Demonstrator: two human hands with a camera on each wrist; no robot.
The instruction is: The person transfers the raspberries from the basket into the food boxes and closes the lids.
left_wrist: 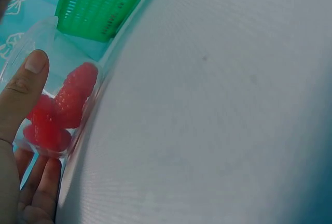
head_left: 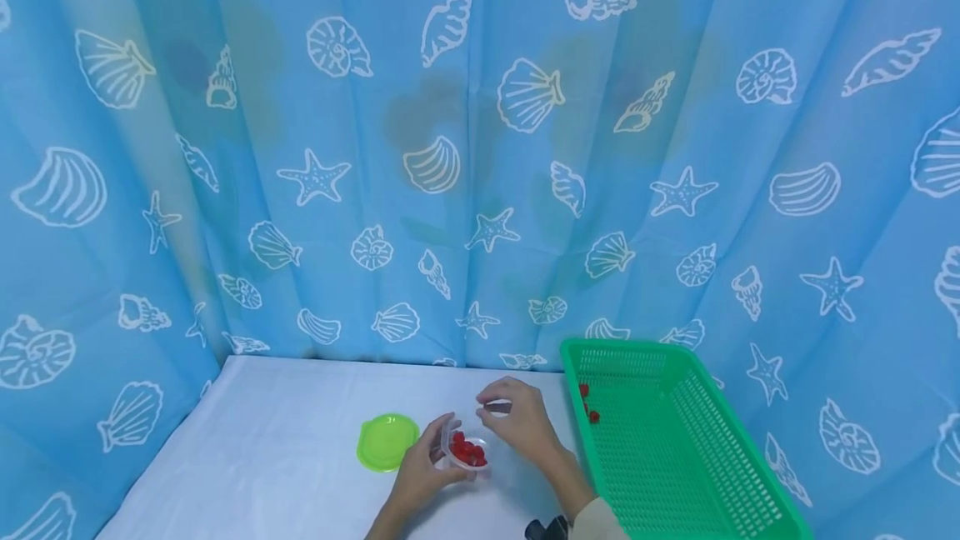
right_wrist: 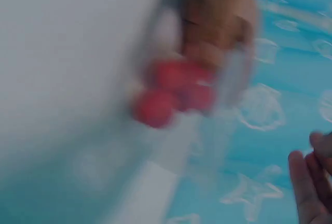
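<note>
My left hand [head_left: 422,473] grips a small clear plastic container [left_wrist: 62,53] by its side, thumb on the near wall and fingers around the other side and below. Inside lie several red raspberries [left_wrist: 70,97], heaped toward one side. The container [head_left: 447,440] tilts a little, close over the white table. My right hand [head_left: 521,419] hovers just above and to the right of it, fingers bent toward the thumb. No item shows between the right fingertips [right_wrist: 296,164]. Left of the container, a lime-green lid [head_left: 386,442] lies flat.
At the right stands a large green plastic basket [head_left: 588,448] with perforated walls. A few red raspberries [head_left: 594,417] lie along its left inner side. A white cloth [head_left: 262,440] covers the table. Behind hangs a blue curtain [head_left: 390,290] with white shell prints.
</note>
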